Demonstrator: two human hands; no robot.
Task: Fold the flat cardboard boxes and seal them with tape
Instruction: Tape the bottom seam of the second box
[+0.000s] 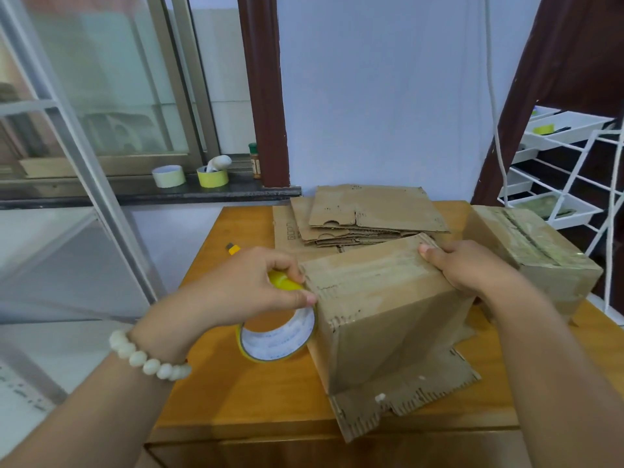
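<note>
Wooden table point(236, 383) beside a window: one box being taped.
By the left hand point(250, 285) the tape roll point(280, 336) is pinched against the upper left edge of the box point(381, 315); the upper right edge is gripped by the right hand point(472, 268), thumb laid on top. Mid-table the box is stood, near flaps splayed open. Behind it flat cardboard point(371, 214) is stacked, with a sealed box point(530, 251) at right. Sealing is judged begun; next, tape is to be drawn across the seam, pressed down and cut.

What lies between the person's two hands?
In the head view, the cardboard box stands between the left hand, holding the tape roll, and the right hand.
</note>
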